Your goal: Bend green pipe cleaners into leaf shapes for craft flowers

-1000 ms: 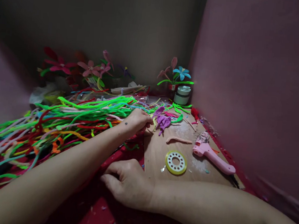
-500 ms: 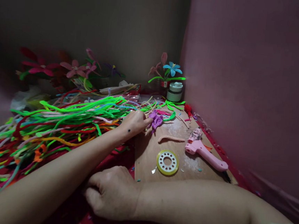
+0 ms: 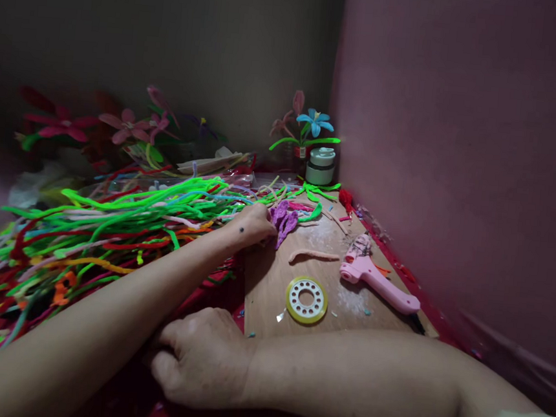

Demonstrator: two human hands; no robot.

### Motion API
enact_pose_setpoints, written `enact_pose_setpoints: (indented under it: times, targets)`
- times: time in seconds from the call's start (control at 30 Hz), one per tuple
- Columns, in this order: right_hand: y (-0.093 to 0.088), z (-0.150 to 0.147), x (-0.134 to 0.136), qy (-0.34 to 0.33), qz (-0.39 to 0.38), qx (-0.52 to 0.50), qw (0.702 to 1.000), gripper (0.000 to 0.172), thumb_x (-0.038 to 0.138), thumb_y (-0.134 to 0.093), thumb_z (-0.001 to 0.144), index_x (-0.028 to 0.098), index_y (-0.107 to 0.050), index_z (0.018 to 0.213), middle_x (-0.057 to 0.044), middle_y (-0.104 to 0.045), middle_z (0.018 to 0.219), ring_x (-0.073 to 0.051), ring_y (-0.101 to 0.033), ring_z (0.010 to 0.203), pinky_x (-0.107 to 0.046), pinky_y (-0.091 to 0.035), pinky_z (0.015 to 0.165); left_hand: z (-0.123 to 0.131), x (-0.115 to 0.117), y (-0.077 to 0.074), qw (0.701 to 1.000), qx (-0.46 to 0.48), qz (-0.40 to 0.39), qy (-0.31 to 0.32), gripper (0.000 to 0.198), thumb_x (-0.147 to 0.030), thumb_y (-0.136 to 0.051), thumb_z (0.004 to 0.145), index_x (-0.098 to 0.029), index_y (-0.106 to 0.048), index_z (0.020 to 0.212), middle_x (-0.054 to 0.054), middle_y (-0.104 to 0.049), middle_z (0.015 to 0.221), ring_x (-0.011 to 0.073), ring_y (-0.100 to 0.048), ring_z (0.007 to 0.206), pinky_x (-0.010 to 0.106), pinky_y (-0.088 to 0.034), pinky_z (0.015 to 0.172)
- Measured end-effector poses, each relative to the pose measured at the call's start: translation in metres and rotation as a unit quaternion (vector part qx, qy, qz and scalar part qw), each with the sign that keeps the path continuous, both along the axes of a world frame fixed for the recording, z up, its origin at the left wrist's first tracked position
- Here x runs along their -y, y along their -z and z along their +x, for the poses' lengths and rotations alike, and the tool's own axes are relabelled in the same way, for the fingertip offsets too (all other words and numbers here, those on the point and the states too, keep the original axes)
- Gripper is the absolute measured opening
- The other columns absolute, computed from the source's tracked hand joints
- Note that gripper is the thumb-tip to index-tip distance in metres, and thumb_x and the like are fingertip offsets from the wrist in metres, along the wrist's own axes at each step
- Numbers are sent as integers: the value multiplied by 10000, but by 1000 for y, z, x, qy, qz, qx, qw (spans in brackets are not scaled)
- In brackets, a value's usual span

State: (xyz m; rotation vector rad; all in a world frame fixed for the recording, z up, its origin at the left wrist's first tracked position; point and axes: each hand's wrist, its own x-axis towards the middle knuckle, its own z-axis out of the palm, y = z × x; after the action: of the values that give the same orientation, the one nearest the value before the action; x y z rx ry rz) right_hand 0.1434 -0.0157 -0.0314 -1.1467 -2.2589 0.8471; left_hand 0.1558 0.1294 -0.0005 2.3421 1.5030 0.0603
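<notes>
My left hand (image 3: 253, 223) reaches far forward to the edge of a wooden board (image 3: 276, 286) and its fingers are closed on a purple pipe-cleaner piece (image 3: 283, 220). A big heap of coloured pipe cleaners (image 3: 111, 220) lies just left of that hand. My right hand (image 3: 201, 357) rests near me, knuckles up and fingers curled under, on the red surface under my left forearm; what it holds, if anything, is hidden.
On the board lie a yellow-and-white tape roll (image 3: 305, 300), a pink glue gun (image 3: 376, 280) and a pink strip (image 3: 313, 256). Pipe-cleaner flowers (image 3: 119, 126) stand at the back, with a blue flower (image 3: 315, 122) and a small jar (image 3: 321, 165) in the corner. A pink wall (image 3: 458, 153) closes the right side.
My left hand has closed on the purple piece and drawn it slightly left. The view has shifted, with everything sliding leftward. My right hand stays curled in place.
</notes>
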Motion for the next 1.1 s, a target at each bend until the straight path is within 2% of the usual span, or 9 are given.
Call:
enact_pose_setpoints:
  times: [0.13,0.27,0.43,0.53,0.67,0.83,0.97,1.03,1.1]
  targets:
    - [0,0,1,0,1,-8,1000,225,266,-477,758,206,-676,842,-49,-694,791,-201,-622,754,-277,-438,648,-1,1,1,1000,1,20,-8,99,-206,-540,599,-155,-615,559,27,-577,490,146,-545,499,207,-347,451]
    - [0,0,1,7,3,-13,1000,210,265,-481,759,211,-674,823,-43,-693,777,-196,-621,739,-271,-433,634,-3,1,1,998,12,52,-17,172,-195,-485,639,-152,-644,589,55,-594,517,164,-561,541,228,-364,499]
    - [2,-1,1,8,9,-22,1000,192,262,-486,769,208,-667,802,-36,-691,770,-181,-615,728,-257,-422,624,-12,3,-5,998,25,54,-10,185,-229,-501,662,-142,-652,601,29,-547,463,141,-514,494,228,-330,481]
    - [2,-1,1,8,7,-23,1000,187,269,-490,775,207,-665,792,-31,-689,758,-174,-612,722,-250,-416,619,-17,5,-7,998,41,51,6,203,-293,-543,669,-139,-666,720,14,-572,506,135,-516,509,222,-331,485]
    - [2,-2,2,11,7,-18,1000,187,268,-489,779,205,-665,790,-32,-690,772,-172,-612,734,-247,-413,627,-16,4,-4,994,73,84,18,361,-417,-534,708,-136,-629,914,25,-629,634,152,-547,588,224,-357,523]
    - [3,-2,3,12,17,-23,1000,175,235,-499,766,212,-664,818,-23,-692,781,-165,-611,735,-237,-408,630,-11,0,-1,978,95,184,19,266,-339,-448,798,-151,-628,743,68,-643,688,166,-559,651,239,-363,604]
    - [4,-2,2,14,17,-29,999,168,242,-506,757,212,-667,795,-19,-691,758,-166,-613,721,-233,-399,606,-12,5,-5,969,111,221,-5,277,-304,-401,829,-155,-615,736,68,-647,683,152,-556,636,237,-369,634]
    - [4,-2,2,11,19,-31,999,172,245,-504,755,213,-669,793,-20,-692,759,-171,-616,724,-235,-398,601,-13,9,-7,966,146,211,-28,308,-309,-372,842,-146,-603,721,62,-642,648,130,-544,571,223,-376,599]
    - [4,-2,2,10,19,-29,999,174,244,-504,754,210,-670,793,-26,-692,757,-175,-618,722,-239,-399,600,-12,12,-7,965,194,167,-50,339,-328,-343,850,-137,-589,718,56,-640,623,108,-518,486,209,-370,528]
